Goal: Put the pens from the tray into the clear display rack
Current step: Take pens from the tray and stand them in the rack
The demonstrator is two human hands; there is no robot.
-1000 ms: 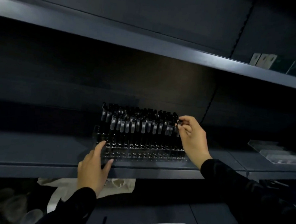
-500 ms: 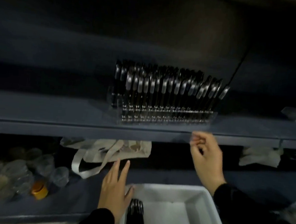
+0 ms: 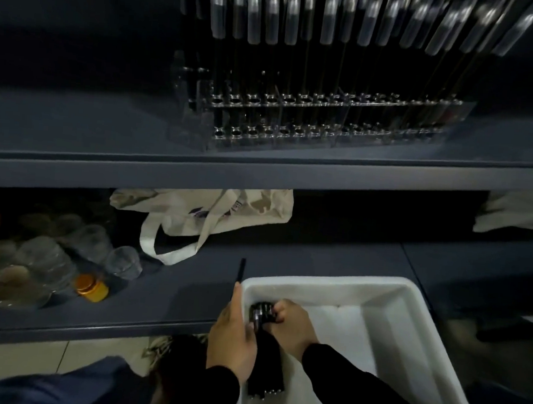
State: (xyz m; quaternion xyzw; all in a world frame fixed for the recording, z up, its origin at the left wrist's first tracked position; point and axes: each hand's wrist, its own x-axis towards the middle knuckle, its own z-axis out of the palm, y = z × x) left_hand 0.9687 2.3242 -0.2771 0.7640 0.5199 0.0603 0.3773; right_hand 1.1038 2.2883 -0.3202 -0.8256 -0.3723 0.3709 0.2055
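The head camera looks steeply down, close above the white tray [image 3: 410,294].

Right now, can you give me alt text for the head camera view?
Both hands reach into a white plastic tray on a lower dark shelf: the right hand grips a bundle of black pens, the left hand rests at the tray's left rim. Above, a clear acrylic display rack holds rows of upright pens.

You face dim, dark grey metal shelving [image 3: 261,170], with pale floor tiles [image 3: 27,355] showing below its lowest shelf.
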